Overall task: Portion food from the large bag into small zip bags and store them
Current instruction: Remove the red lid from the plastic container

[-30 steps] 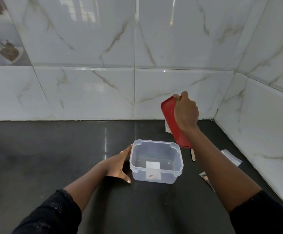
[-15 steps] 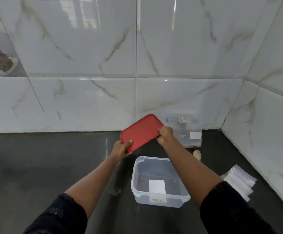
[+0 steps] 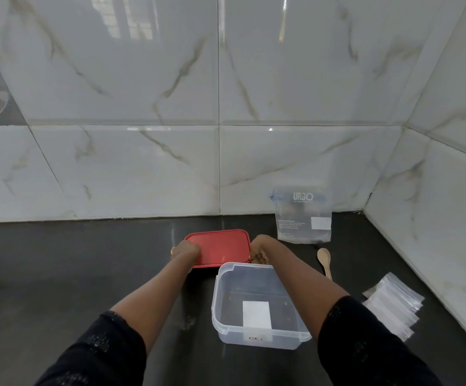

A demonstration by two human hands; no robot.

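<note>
- Large bag (image 3: 302, 218): translucent, printed, standing upright against the wall tiles at the back right of the counter (image 3: 73, 274). Untouched, and its contents cannot be made out.
- Small zip bags (image 3: 393, 307): clear, in a fanned stack at the right, well apart from the large bag. None taken up.
- Wooden spoon (image 3: 325, 260): lying between the large bag and the stack, bowl toward the wall.
- Clear container (image 3: 215, 302): open and empty, with a white label on its near wall, standing in front of the person.
- Red lid (image 3: 220, 246): half a second ago held tilted in the air above the container, now low and about level on the counter just behind it.
- Left hand (image 3: 187, 250): fingers curled on the lid's left edge.
- Right hand (image 3: 259, 250): gripping the lid's right edge, beside the container's far rim.
- Judgement: with the lid set aside, the storage box stands ready. Portioning is not yet begun, and both hands must let go first.
</note>
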